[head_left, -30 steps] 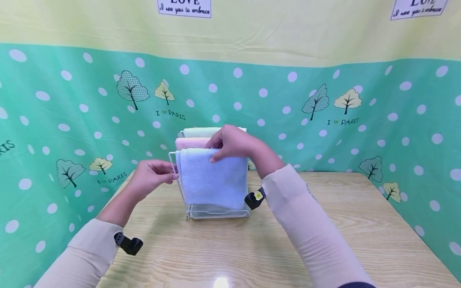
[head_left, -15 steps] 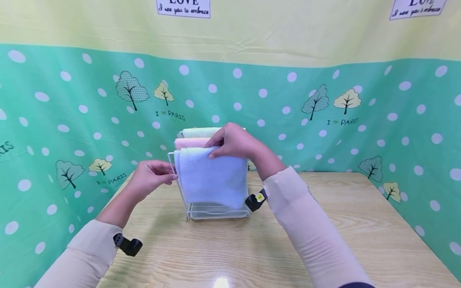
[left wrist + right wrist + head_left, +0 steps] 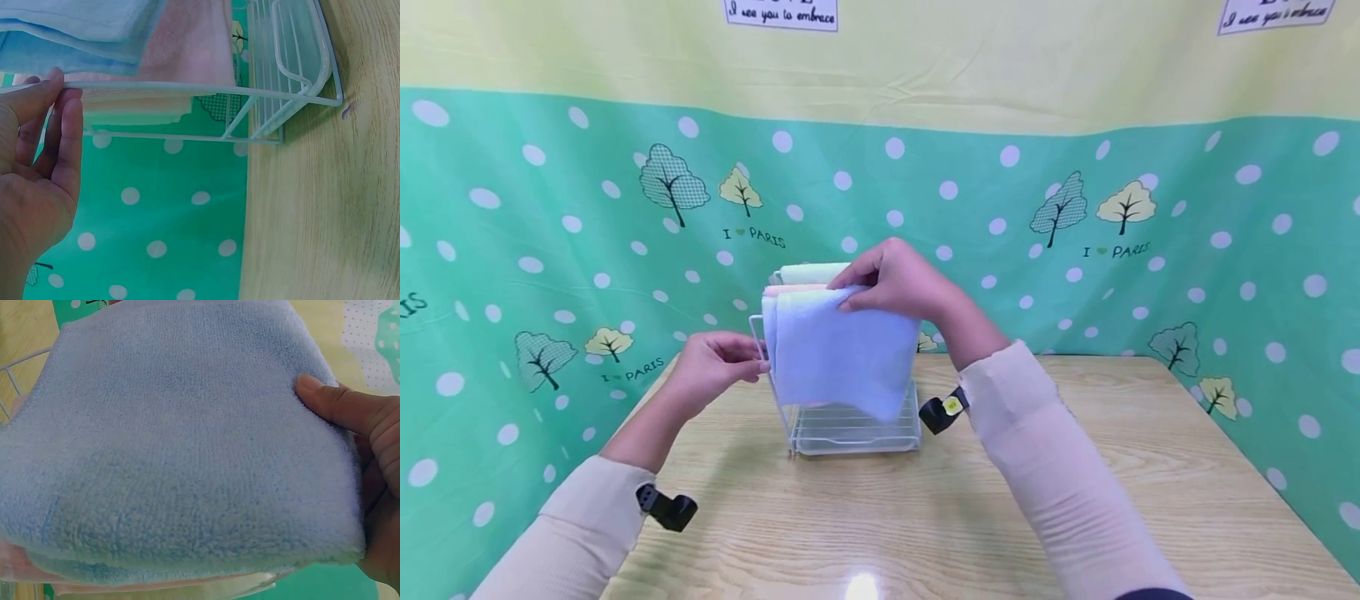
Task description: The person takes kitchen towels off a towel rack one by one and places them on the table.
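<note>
A folded light-blue towel [image 3: 842,354] hangs from my right hand [image 3: 898,279], which pinches its top fold between thumb and fingers. In the right wrist view the blue towel [image 3: 181,437] fills most of the picture, with the thumb on its near face. My left hand [image 3: 718,367] pinches the left upright of a white wire rack [image 3: 857,442]. The left wrist view shows the thumb and fingers of that hand [image 3: 44,156] on the rack's wire [image 3: 169,87]. Behind the blue towel are a pink towel [image 3: 797,290] and a pale green towel [image 3: 812,273], both partly hidden.
The rack has a tray-like base and stands on a wood-grain table [image 3: 1000,517]. A green and yellow printed curtain [image 3: 985,217] surrounds the table's back and sides. Beige sleeves [image 3: 1045,467] and a black wrist camera [image 3: 943,410] are on the arms.
My right hand has risen slightly and lifted the blue towel with it. The towel's lower edge is higher and slanted, showing more of the rack's base. My left hand stays on the rack.
</note>
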### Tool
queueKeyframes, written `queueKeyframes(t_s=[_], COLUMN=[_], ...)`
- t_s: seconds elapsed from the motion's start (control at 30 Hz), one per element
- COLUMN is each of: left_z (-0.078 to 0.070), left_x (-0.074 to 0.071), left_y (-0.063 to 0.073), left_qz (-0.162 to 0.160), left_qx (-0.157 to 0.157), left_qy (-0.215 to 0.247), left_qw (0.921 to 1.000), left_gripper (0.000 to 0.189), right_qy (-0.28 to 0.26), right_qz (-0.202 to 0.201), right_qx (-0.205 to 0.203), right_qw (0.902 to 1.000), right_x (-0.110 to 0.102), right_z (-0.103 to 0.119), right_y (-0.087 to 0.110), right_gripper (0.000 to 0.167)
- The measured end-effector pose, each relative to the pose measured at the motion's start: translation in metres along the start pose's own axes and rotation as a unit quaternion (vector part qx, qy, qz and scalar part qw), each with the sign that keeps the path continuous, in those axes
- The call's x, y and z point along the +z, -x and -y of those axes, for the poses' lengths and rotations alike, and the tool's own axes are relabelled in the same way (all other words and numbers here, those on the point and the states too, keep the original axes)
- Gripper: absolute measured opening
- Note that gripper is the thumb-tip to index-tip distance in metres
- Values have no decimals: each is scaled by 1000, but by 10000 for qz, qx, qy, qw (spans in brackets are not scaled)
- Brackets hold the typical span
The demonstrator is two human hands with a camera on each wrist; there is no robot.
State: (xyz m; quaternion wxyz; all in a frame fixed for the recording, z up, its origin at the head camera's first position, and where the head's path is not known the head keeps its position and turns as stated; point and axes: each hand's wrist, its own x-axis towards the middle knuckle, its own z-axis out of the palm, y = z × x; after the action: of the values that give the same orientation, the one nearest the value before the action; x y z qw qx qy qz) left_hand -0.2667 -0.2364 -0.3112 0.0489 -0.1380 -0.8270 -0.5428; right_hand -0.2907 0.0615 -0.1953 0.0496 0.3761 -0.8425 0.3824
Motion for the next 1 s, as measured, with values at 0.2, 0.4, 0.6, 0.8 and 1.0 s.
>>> queueKeyframes(t_s=[0.2,0.4,0.6,0.8,1.0], left_z=[0,0,1,1,-2], left_x=[0,1,0,0,0], left_y=[0,0,-1,-1,-1], left_qz=[4,-3,-7,-17,-12], left_qx=[5,37,10,-35,-24], left_qy=[3,103,137,149,224], left_qw=[10000,9999,9999,9999,9997], left_gripper=[28,25,20,19,23], right_qy=[-188,-224,-635,-783,-927], right_qz=[-168,-376,-607,-878,-1238], right_qx=[4,-152,80,103,109], right_qw=[9997,9989,9961,9930,9879], right_x=[-8,-20,-32,-45,-53], right_z=[3,6,9,12,14], right_y=[3,7,11,14,18], right_gripper=[24,23,23,25,25])
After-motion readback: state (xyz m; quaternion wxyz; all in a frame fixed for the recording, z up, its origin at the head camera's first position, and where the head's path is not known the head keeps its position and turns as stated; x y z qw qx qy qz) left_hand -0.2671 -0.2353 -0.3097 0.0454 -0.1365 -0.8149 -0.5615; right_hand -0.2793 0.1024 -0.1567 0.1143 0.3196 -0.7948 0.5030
